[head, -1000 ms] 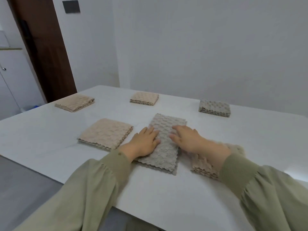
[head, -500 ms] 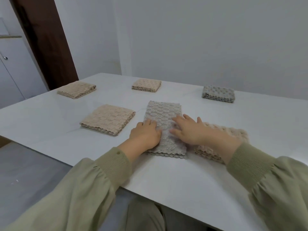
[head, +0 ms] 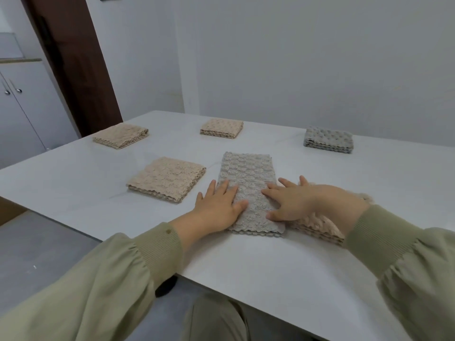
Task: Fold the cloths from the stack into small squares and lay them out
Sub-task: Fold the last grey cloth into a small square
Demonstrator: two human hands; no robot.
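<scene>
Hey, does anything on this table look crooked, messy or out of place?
Nothing stands out. The grey cloth under the left hand and right hand is a long strip, simply not folded square yet. The beige stack beside it is partly hidden by the right arm; the table shows no spills or damage.

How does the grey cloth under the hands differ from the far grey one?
The near grey cloth is a long, flat strip; the far grey cloth is a small, thicker square. The left hand and right hand press the near one; the far one lies untouched. Same bumpy grey fabric.
</scene>
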